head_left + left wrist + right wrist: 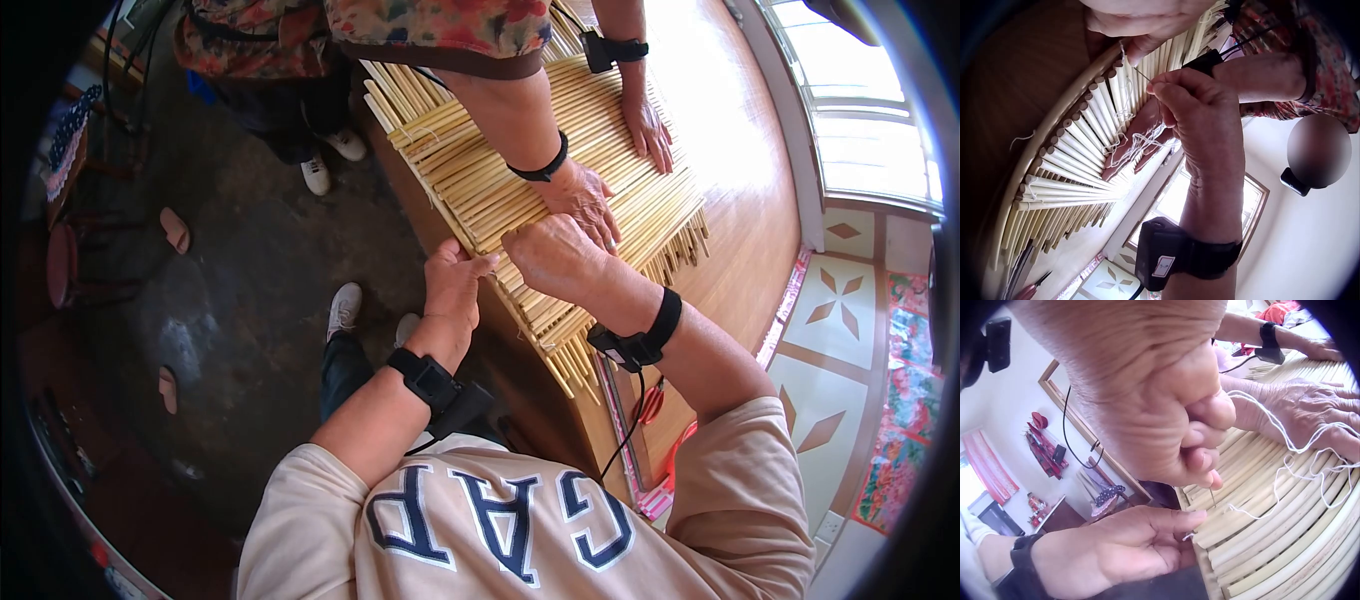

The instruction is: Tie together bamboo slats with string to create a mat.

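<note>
A mat of pale sticks [560, 150] lies on the wooden table. At its near edge my left hand [455, 285] has the thumb over the stick ends and curled fingers beside and below, gripping the edge. Just above the mat, my right hand [560, 255] is curled, pinching a thin needle [1213, 498] between thumb and finger, its tip down by the sticks. White thread [1138, 140] trails loosely over the sticks and over another person's hand in the left wrist view. A short thread end [1189, 537] shows beside my left thumb [1191, 519].
Another person's hands [590, 200] press flat on the mat, close beyond my right hand. Red-handled scissors [652, 402] lie on the table near my right forearm. Loose longer sticks [570, 365] jut from under the mat. Slippers [175, 230] and a stool [62, 265] are on the floor.
</note>
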Motion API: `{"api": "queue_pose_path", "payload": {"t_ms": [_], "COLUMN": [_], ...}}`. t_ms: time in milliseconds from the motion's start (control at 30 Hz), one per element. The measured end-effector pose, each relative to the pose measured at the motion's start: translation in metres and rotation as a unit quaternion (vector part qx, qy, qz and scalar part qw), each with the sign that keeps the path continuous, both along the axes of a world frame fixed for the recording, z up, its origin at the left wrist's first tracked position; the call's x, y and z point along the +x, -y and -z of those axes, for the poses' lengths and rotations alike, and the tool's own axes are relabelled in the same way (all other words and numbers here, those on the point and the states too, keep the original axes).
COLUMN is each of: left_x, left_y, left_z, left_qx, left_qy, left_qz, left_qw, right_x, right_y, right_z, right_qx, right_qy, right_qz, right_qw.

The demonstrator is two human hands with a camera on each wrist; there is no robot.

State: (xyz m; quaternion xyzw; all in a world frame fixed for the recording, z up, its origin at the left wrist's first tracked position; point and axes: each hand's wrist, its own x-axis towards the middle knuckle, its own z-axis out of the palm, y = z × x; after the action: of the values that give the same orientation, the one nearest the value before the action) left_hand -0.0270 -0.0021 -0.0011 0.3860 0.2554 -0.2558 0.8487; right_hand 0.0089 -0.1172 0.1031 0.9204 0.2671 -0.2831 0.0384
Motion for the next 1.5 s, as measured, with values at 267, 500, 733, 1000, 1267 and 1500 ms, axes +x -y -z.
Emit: {"api": "queue_pose_path", "payload": {"t_ms": [267,500,733,1000,1267,1500], "left_x": [0.000,0.001,0.001,0.002,0.001,0.001], "left_y": [-0.001,0.000,0.001,0.002,0.001,0.003], "left_z": [-0.002,0.001,0.001,-0.002,0.005,0.017], "left_qx": [0.006,-0.008,0.014,0.004,0.038,0.028], "left_qy": [0.009,0.004,0.009,0.008,-0.004,-0.011], "left_qz": [0.000,-0.008,0.000,-0.014,0.007,0.001], "left_qw": [1.000,1.000,1.000,1.000,0.999,1.000], "right_x": [0.001,0.001,-0.004,-0.005,-0.015,-0.012], "right_y": [0.002,-0.001,-0.002,-0.007,-0.022,-0.025], "right_z": [0.010,0.013,0.024,0.024,0.032,0.015], "right_qx": [0.010,0.008,0.029,0.031,-0.013,-0.076], "right_qy": [0.007,0.016,0.041,0.045,0.085,0.065], "right_qz": [-0.015,0.021,0.030,0.050,0.017,-0.068], "right_qw": [1.000,1.000,0.998,0.997,0.996,0.993]}}
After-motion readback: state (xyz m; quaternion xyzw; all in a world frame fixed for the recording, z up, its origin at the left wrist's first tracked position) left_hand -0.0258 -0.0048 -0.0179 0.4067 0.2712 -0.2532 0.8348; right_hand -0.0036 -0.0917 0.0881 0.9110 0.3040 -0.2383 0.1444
